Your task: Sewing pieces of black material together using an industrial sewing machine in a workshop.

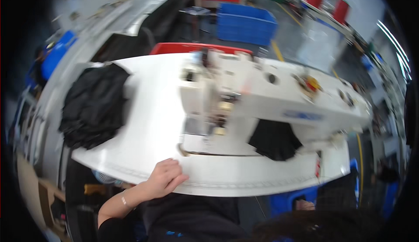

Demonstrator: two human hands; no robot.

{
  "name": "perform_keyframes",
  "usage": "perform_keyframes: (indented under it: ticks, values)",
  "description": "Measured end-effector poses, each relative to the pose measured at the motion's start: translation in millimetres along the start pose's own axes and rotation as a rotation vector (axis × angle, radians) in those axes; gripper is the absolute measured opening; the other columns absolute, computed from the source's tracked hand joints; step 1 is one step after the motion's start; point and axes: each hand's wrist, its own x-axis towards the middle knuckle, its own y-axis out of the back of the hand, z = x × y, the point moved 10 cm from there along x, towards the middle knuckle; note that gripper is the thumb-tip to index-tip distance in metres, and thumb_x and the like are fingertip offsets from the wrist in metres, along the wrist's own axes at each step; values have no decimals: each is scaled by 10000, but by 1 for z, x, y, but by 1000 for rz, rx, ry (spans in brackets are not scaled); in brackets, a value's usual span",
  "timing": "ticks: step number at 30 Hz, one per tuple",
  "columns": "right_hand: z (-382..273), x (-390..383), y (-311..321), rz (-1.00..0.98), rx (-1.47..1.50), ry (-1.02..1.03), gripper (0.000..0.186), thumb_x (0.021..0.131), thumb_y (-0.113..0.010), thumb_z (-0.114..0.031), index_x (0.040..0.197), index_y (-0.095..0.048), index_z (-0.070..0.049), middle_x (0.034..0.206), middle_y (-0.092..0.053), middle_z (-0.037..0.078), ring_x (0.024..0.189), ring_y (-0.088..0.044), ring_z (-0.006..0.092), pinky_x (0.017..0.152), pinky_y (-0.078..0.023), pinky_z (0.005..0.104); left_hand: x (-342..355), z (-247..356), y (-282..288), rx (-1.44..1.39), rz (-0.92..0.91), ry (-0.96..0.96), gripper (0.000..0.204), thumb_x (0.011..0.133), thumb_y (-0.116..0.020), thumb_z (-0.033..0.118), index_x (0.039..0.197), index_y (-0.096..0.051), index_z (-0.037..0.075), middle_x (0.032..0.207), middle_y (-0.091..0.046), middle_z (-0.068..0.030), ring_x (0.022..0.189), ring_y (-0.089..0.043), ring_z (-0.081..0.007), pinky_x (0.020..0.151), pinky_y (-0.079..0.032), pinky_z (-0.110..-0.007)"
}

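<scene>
Our left hand (166, 178), fingers curled together, at white table (150, 133) edge, seven o'clock.
Black cloth (94, 107), nine o'clock; right hand (304, 205) blurred, fingers we cannot tell.

I have a smooth white sewing tabletop (150, 111) on my feed, with ruler-like marks running along its near edge. A crumpled heap of black fabric (94, 107) sits at its left end. A long white sewing machine (257, 98) stands across its middle and right, a smaller black cloth piece (275, 140) lying beneath the arm. Finer details are too blurred for me.
</scene>
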Motion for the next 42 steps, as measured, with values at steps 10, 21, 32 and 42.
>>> perform_keyframes:
  ticks: [10, 21, 32, 42]
  values:
    - [-339, -28, 118, 76, 505, 873, 100, 854, -671, -146, 815, -688, -56, 766, -637, 94, 715, -634, 252, 645, -499, 342, -92, -80, 244, 823, 442, 316, 332, 725, -733, -7, 1046, -676, 62, 1187, -638, -40, 1111, -570, -265, 1014, -405, -397]
    - [-696, -50, 172, 630, 834, 1438, 510, 864, -659, -161, 1301, -505, 51, 1293, -537, 239, 1166, -548, 390, 942, -470, 408, -73, -93, 257, 797, 418, 91, 231, 713, -676, -40, 916, -615, 53, 1162, -576, -66, 1141, -529, -249, 1037, -388, -422]
    - [-594, 108, 297, 452, 2196, 747, 329, 976, -600, -266, 1011, -640, 59, 897, -650, 29, 732, -546, 81, 674, -444, 231, -92, -193, 255, 655, 68, 780, 328, 937, -531, 198, 1221, -641, 75, 1383, -536, -102, 1314, -438, -308, 1099, -333, -419]
    - [-560, -61, 169, 430, 635, 1531, 488, 638, -597, 81, 1119, -628, 5, 1052, -667, 174, 978, -650, 348, 866, -530, 405, -59, -133, 256, 2, 594, 406, 60, 846, -641, -40, 895, -643, -6, 792, -676, -70, 708, -646, -107, 644, -501, -245]
